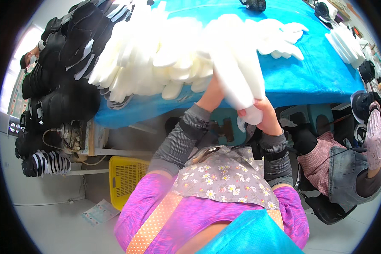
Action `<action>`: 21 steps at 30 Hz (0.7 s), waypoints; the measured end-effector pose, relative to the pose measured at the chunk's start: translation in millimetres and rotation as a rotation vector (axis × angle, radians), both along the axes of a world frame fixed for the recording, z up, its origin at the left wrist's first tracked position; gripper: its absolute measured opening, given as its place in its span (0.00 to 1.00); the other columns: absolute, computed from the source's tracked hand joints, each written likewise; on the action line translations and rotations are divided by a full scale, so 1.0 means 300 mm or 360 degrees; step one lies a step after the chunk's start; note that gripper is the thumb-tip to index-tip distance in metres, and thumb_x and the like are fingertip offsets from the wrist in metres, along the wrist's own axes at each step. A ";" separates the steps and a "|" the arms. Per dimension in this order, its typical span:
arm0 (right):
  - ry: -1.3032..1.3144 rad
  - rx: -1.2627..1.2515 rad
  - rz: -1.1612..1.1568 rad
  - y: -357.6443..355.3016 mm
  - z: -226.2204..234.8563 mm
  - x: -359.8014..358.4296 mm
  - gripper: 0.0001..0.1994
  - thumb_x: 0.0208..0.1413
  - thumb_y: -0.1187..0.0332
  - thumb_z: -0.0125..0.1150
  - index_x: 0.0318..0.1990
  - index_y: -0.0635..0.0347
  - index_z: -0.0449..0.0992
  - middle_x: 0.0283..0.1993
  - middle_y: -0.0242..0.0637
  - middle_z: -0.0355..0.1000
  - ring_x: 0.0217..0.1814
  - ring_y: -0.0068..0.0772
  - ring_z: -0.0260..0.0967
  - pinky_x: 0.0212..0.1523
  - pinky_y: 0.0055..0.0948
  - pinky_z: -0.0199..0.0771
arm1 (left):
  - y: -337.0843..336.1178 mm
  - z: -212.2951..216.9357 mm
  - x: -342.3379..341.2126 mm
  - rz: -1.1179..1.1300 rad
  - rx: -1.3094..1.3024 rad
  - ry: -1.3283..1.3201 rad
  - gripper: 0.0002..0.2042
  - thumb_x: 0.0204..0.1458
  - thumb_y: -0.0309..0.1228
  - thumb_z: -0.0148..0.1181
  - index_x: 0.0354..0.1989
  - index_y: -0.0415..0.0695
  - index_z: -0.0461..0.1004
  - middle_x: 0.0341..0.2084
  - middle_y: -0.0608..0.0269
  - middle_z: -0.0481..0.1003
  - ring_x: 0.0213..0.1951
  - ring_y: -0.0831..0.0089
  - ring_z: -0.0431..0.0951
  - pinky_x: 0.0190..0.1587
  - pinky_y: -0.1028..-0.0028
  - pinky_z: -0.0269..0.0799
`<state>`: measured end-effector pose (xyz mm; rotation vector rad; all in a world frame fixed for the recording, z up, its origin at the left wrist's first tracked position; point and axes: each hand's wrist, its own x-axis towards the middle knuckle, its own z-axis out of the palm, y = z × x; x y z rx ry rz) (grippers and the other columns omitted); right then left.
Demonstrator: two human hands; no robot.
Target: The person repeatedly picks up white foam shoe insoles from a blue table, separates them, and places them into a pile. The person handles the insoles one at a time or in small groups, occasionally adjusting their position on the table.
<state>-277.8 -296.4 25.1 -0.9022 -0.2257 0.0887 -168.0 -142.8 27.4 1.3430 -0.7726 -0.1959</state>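
In front of my chest, at the table's near edge, I hold long white insoles (235, 80), lifted and tilted, their upper parts washed out by glare. My left hand (216, 91) is behind the left insole, closed against it, with its fingers mostly hidden. My right hand (267, 115) wraps round the lower ends, fingers and thumb pressed on the white material. Just left of my hands, a large pile of similar white insoles (171, 63) overhangs the edge of the blue-covered table (309, 80). A smaller white stack (279, 38) lies beyond, to the right.
Black shoes (51, 72) are heaped at the left. Below them stands a yellow plastic basket (125, 180). More white insoles (346, 45) lie at the far right of the table. A co-worker in a checked shirt (321, 156) sits on the right, near a dark cap (362, 106).
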 end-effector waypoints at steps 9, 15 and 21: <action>0.0066 -0.0620 -0.0150 -0.006 0.011 0.031 0.25 0.52 0.65 0.56 0.58 0.64 0.71 0.40 0.35 0.73 0.36 0.21 0.68 0.36 0.22 0.67 | 0.120 -0.043 0.005 -0.0389 -0.0507 0.0773 0.32 0.65 0.51 0.47 0.70 0.42 0.55 0.64 0.52 0.63 0.63 0.48 0.67 0.67 0.50 0.62; -0.0148 -0.1491 -0.0371 -0.019 0.030 -0.023 0.32 0.43 0.75 0.57 0.62 0.68 0.69 0.56 0.49 0.75 0.58 0.36 0.72 0.61 0.31 0.68 | 0.219 -0.005 -0.007 -0.0664 -0.0857 0.1126 0.31 0.65 0.48 0.45 0.70 0.38 0.55 0.61 0.51 0.68 0.62 0.56 0.69 0.64 0.57 0.64; 0.0065 -0.0939 -0.0352 -0.153 0.033 -0.059 0.31 0.46 0.60 0.59 0.59 0.70 0.71 0.41 0.37 0.73 0.38 0.25 0.66 0.38 0.24 0.66 | 0.230 0.009 -0.007 0.0007 -0.0558 0.0843 0.25 0.58 0.30 0.52 0.66 0.40 0.60 0.55 0.53 0.71 0.55 0.61 0.75 0.58 0.60 0.73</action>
